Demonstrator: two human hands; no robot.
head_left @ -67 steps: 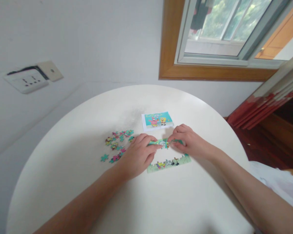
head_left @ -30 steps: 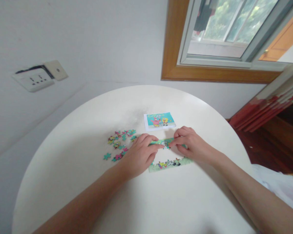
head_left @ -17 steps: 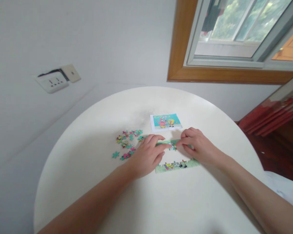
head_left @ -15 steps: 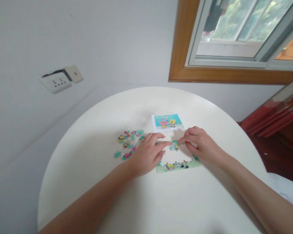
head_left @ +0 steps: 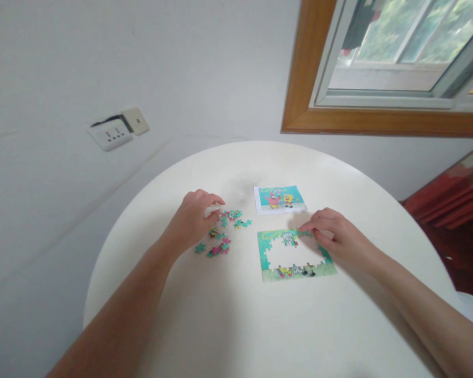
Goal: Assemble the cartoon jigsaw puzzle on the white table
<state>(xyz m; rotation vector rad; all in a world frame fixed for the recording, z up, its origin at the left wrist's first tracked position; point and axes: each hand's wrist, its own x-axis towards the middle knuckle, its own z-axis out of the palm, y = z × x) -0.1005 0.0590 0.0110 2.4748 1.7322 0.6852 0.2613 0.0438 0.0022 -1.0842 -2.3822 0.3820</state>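
Observation:
A partly joined jigsaw puzzle (head_left: 299, 273) lies flat on the table, its border joined around a bare middle. Several pieces showing a pale cartoon face hang inward from its top edge. My right hand (head_left: 335, 233) rests at the puzzle's upper right, index finger stretched onto the top border, with no piece visible in it. To the left, a loose heap of puzzle pieces (head_left: 224, 245) in teal, pink and yellow is spread out. My left hand (head_left: 191, 220) reaches over the heap's upper left side, thumb and index finger apart; its other fingers are partly hidden.
Behind the puzzle lies a reference picture (head_left: 281, 198) of cartoon figures on white paper. The round white table (head_left: 228, 315) stands against a wall with a socket (head_left: 112, 134). A wood-framed window (head_left: 362, 121) is at the upper right, with a red curtain (head_left: 445, 184) below.
My left hand has left the puzzle and moved left to the loose pieces, uncovering the puzzle's left side. My right hand stays at the top border. The view has shifted slightly.

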